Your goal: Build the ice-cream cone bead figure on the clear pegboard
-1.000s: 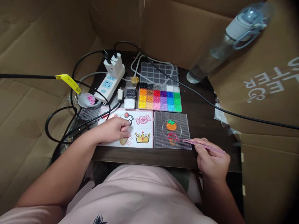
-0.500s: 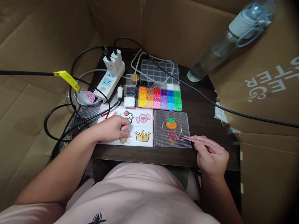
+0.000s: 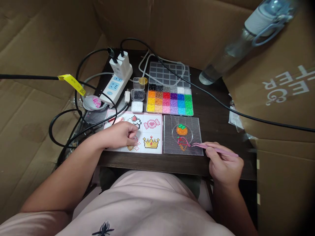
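Observation:
My right hand [image 3: 225,164] is closed around pink tweezers [image 3: 219,149], which point left. Their tips hover over or touch the clear pegboard [image 3: 197,131], just right of a small ice-cream-like bead figure [image 3: 182,142] with a red-pink outline and an orange-brown cone. I cannot tell whether a bead sits between the tips. Above that figure on the board is an orange persimmon-like bead figure [image 3: 182,130] with green leaves. My left hand [image 3: 123,135] rests as a loose fist on the pattern sheet [image 3: 159,129], covering part of its pictures; nothing shows in its fingers.
Behind the boards stands an open bead box [image 3: 169,101] with many colours. Small bead cases [image 3: 137,107] lie left of it, near a white power strip [image 3: 114,86] and a dish of pink beads [image 3: 92,103]. Black cables [image 3: 214,100] cross overhead. A bottle [image 3: 228,55] stands right; cardboard surrounds the table.
The whole view has shifted slightly, so things appear a little further right. Both hands keep nearly the same pose, and the tweezer tips stay beside the red-pink figure.

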`<action>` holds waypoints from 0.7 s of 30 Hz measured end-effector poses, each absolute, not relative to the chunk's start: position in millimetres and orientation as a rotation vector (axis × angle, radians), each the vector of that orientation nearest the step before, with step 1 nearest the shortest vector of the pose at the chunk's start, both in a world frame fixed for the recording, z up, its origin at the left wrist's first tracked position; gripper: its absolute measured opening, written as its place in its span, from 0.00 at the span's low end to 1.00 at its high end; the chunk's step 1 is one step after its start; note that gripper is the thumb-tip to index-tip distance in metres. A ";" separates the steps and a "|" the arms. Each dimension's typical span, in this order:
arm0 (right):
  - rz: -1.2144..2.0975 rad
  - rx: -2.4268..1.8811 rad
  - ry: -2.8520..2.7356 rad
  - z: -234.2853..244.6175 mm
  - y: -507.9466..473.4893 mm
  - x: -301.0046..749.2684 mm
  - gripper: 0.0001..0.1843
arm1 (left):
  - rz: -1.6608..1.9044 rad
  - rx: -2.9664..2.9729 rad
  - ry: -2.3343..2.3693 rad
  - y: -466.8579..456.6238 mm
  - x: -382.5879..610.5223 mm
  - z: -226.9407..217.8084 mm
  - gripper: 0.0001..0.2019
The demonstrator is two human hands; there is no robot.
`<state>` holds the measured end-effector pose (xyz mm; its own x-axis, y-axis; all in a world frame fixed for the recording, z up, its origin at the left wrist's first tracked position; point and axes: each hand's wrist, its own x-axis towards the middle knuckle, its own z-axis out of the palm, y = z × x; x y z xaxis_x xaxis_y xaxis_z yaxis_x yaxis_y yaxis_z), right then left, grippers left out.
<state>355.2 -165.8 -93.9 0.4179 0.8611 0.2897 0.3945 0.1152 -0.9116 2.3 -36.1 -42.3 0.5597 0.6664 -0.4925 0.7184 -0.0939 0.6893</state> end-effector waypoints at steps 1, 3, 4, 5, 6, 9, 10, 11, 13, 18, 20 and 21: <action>0.488 -1.499 -1.176 -93.8 -165.8 355.2 0.04 | -0.068 1.802 1.146 -36.4 2.7 -42.3 0.19; 0.464 -1.511 -1.181 -93.6 -165.7 355.3 0.04 | -0.070 1.805 1.150 -37.0 3.4 -42.0 0.19; 0.454 -1.513 -1.182 -93.4 -165.6 355.4 0.03 | -0.068 1.807 1.151 -37.2 3.7 -41.7 0.19; 0.447 -1.512 -1.182 -93.1 -165.5 355.4 0.03 | -0.067 1.809 1.152 -37.4 4.0 -41.4 0.19; 0.447 -1.512 -1.183 -92.7 -165.4 355.3 0.02 | -0.066 1.810 1.154 -37.5 4.2 -41.0 0.19; 0.461 -1.515 -1.180 -90.6 -165.1 354.5 0.03 | -0.072 1.810 1.162 -37.6 4.7 -39.9 0.19; 0.465 -1.518 -1.180 -90.0 -165.0 354.3 0.03 | -0.072 1.816 1.163 -37.6 4.8 -39.5 0.18; 0.469 -1.520 -1.181 -89.7 -165.1 354.2 0.03 | -0.070 1.821 1.163 -37.5 5.0 -39.0 0.18; 0.472 -1.523 -1.177 -90.3 -165.2 354.5 0.04 | -0.064 1.826 1.163 -37.5 5.3 -37.9 0.17; 0.481 -1.538 -1.168 -94.7 -165.9 356.9 0.04 | -0.043 1.762 1.132 -37.2 5.6 -35.2 0.17; 0.481 -1.547 -1.166 -95.4 -166.0 357.2 0.05 | -0.037 1.753 1.132 -37.2 5.4 -35.4 0.17; 0.481 -1.552 -1.165 -95.4 -166.1 357.2 0.05 | -0.037 1.759 1.139 -37.3 5.2 -35.8 0.17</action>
<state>357.2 -166.1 -95.4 0.4377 0.8590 0.2656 0.4214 0.0650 -0.9045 5.2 -37.3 -35.8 0.5559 0.6695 -0.4926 0.7004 -0.0582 0.7113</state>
